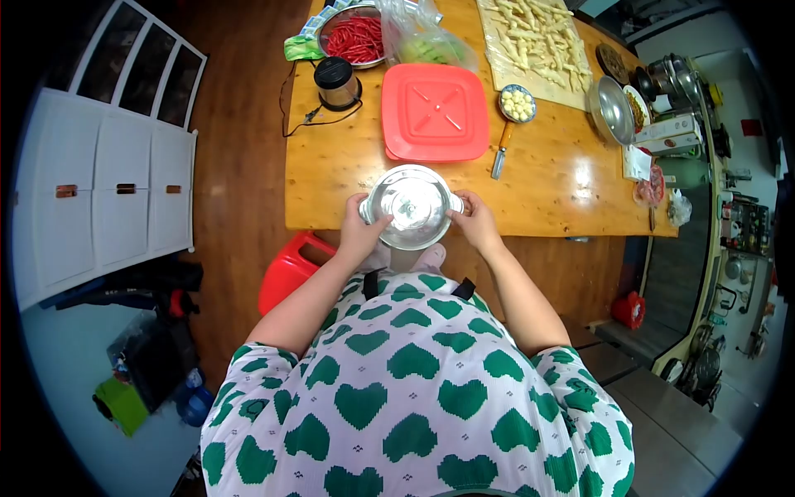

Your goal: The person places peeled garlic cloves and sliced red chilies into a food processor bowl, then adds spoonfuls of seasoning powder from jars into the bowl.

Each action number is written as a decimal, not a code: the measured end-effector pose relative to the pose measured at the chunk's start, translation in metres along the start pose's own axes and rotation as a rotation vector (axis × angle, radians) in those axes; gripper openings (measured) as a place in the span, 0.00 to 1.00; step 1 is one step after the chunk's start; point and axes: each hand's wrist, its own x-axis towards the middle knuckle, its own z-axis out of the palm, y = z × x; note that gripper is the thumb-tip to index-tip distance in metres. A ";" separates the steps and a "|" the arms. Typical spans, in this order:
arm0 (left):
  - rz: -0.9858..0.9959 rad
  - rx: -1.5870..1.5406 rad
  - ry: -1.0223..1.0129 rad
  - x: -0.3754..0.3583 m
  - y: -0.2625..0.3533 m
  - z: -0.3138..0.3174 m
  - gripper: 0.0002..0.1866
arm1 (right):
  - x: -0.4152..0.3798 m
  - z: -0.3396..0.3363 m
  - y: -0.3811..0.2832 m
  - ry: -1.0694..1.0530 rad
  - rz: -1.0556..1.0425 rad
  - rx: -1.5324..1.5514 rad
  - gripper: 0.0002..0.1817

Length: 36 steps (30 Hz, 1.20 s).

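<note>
- steel bowl sits at the near edge of the wooden table, partly overhanging toward the person; it looks empty, with a bright reflection in the bottom.
- left hand is curled on the bowl's left rim, thumb on top of the rim, fingers wrapped under the side.
- right hand mirrors it on the right rim, fingers closed around the edge; both hands grip the bowl, neither is free.
- judgement: the step in hand appears to be lifting or repositioning the bowl with two hands. to do it well, keep the grip symmetric and the rim level, and hold the weight before it leaves the table edge, since part of the bowl already has no support under it.
- judgement: smooth steel may slip; thumbs pressing down on the rim against the fingers below should hold better than a side squeeze.
- pose: both forearms run forward from the body and converge on the bowl, elbows bent and out to each side, wrists roughly straight; the bowl is centred in front of the torso.
- nearby: red square lid just beyond the bowl, apart from it; a knife to its right; a small bowl of garlic cloves at the knife's far end; a bowl of red chillies at the far side.
</note>
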 end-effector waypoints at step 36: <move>-0.157 -0.458 -0.497 -0.006 0.002 0.021 0.50 | -0.037 0.014 -0.078 -0.246 -0.409 -1.107 0.77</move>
